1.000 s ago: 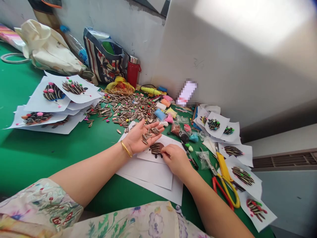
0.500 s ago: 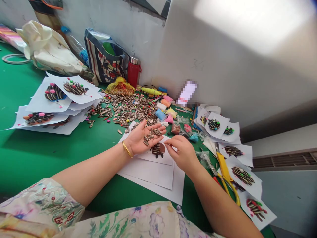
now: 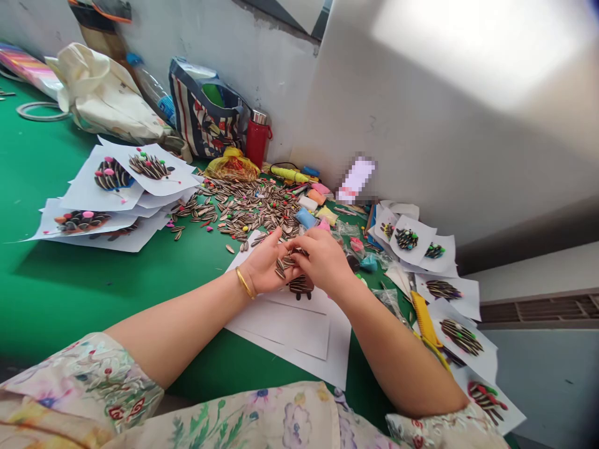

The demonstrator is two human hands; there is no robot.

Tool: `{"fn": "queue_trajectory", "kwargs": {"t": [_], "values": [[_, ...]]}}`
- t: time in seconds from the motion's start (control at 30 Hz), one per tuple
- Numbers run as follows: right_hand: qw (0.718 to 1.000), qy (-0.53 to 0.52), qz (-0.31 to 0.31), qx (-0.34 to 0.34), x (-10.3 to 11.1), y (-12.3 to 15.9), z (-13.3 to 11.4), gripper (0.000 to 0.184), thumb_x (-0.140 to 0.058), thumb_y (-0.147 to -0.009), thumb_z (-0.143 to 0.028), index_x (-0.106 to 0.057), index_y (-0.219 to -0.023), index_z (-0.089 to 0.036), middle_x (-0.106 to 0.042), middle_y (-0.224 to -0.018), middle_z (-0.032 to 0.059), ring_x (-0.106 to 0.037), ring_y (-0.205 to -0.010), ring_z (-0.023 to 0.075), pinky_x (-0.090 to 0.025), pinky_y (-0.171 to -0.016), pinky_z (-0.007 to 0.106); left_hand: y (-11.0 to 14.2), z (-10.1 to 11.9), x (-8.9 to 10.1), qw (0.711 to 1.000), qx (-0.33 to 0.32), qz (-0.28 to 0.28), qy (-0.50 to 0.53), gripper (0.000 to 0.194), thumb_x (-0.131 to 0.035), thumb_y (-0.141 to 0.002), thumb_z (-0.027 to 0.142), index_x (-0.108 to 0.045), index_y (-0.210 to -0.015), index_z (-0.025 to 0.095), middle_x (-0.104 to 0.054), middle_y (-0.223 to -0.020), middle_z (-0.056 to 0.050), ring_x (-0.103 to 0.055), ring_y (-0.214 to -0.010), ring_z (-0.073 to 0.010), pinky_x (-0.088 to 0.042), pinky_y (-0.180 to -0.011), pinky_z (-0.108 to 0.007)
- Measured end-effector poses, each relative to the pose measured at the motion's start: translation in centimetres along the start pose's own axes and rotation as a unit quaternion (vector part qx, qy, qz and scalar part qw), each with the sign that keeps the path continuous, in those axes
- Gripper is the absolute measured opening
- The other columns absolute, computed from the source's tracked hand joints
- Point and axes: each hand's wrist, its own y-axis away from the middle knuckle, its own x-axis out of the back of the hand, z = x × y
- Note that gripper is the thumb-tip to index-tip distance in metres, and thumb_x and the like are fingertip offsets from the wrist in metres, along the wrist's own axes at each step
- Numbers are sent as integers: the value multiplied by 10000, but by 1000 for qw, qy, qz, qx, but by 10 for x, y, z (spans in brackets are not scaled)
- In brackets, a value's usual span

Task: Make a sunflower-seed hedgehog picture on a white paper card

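My left hand is palm up and holds several striped sunflower seeds. Over that palm, my right hand has its thumb and fingertips pinched at a seed; its fingers partly cover the seeds. Just below both hands lies a brown hedgehog figure with seeds set in it as spines. It is on white paper, and the hands hide its upper part. A large scatter of sunflower seeds spreads on the green table beyond my left hand.
Finished seed-hedgehog sheets are stacked at left and in a row at right. Coloured clay packs, a yellow cutter and scissors lie right of my hands. A red bottle and a striped bag stand against the wall.
My right hand has moved left and up from beside the hedgehog figure to the seeds in my left palm. My left hand stays palm up in nearly the same place.
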Motion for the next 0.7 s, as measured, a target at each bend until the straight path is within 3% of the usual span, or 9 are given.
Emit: {"fn": "queue_trajectory", "kwargs": {"t": [0.13, 0.23, 0.3, 0.47, 0.7], "values": [[997, -56, 40, -18, 9, 6, -2, 98, -632, -882, -148, -708, -871, -210, -635, -878, 48, -585, -911, 212, -452, -797, 329, 0, 2, 0, 1000, -2, -20, 7, 676, -244, -1011, 588, -599, -1269, 74, -720, -881, -147, -713, -800, -225, -578, -793, -353], [989, -126, 59, -43, 16, 19, 3, 136, -574, -914, -166, -696, -904, -224, -691, -913, 35, -622, -906, 198, -468, -816, 320, 1, 3, -1, 1000, -25, 8, 10, 673, -263, -1011, 578, -541, -1344, 63, -718, -1052, -204, -718, -919, -249, -569, -870, -387], [983, -159, 51, -82, 16, 32, 10, 151, -552, -920, -189, -696, -937, -228, -717, -962, 33, -640, -898, 193, -479, -807, 313, 1, 4, -3, 998, -43, 37, 12, 664, -263, -1015, 568, -525, -1358, 64, -696, -1143, -225, -708, -997, -257, -563, -902, -391], [970, -179, -7, -164, 1, 66, 30, 126, -577, -853, -193, -697, -853, -231, -705, -800, -2, -619, -722, 168, -461, -667, 282, 2, 5, -6, 995, -63, 73, 9, 653, -264, -1018, 558, -527, -1353, 62, -665, -1229, -237, -666, -1131, -277, -560, -930, -401], [966, -190, -47, -166, -9, 81, 30, 97, -606, -838, -198, -666, -763, -214, -680, -783, -2, -594, -724, 160, -429, -653, 274, 1, 4, -3, 996, -63, 65, 3, 624, -305, -1017, 543, -552, -1323, 58, -650, -1251, -254, -654, -1162, -290, -556, -950, -413]]}}
